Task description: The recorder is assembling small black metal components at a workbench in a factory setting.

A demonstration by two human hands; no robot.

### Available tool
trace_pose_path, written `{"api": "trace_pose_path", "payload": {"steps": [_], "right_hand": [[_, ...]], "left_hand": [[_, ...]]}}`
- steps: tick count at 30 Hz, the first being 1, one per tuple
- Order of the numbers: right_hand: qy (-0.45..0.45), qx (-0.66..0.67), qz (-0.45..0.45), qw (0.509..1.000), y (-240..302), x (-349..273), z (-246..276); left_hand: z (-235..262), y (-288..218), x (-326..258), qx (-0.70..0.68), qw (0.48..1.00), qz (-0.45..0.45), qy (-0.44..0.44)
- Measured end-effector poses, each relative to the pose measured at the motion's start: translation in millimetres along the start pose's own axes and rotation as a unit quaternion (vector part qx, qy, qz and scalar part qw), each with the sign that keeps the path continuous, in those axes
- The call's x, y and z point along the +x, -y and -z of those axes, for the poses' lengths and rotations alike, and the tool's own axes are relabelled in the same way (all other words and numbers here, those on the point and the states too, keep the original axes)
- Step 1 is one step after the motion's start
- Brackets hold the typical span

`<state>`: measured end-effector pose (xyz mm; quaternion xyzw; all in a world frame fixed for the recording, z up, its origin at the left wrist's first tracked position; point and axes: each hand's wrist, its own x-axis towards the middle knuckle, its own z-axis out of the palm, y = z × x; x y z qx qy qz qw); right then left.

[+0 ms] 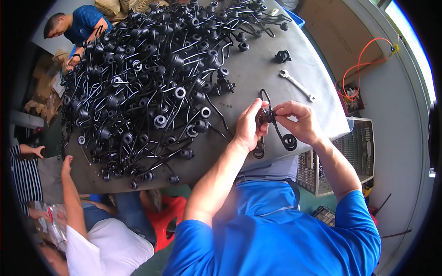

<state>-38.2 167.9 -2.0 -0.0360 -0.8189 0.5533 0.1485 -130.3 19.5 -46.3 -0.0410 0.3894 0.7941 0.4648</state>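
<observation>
Over the near right part of the table, my two hands hold a black bent-rod part with round rubber bushings (pixel 267 116) between them. My left hand (pixel 249 125) is closed around its middle from the left. From the right, my right hand (pixel 301 121) pinches the part by a bushing, thumb and fingers together. A rod loop stands up beyond my fingers, and ring-shaped ends hang below them. Just past my hands lies an open-ended wrench (pixel 298 86), with a small black part (pixel 282 56) farther back. To the left spreads a large heap of similar black rod parts (pixel 152 78).
The grey table (pixel 317 69) ends close to my right arm. Below that edge stands a grey plastic crate (pixel 368 152). An orange hose (pixel 358 66) hangs by the right wall. One person (pixel 83 25) works at the far left; others are at the near left by a red chair (pixel 171 221).
</observation>
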Motion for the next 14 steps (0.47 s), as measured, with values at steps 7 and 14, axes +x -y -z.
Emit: {"api": "trace_pose_path", "payload": {"steps": [7,14], "right_hand": [[0.105,-0.143,0.072,0.982,19.2,17.3,10.4],[0.154,-0.184,0.056,0.969,15.8,25.0,9.3]], "left_hand": [[1.8,-0.5,-2.6,-0.005,1.0,-0.008,-0.012],[12.6,-2.5,-2.6,0.004,1.0,-0.018,-0.003]]}}
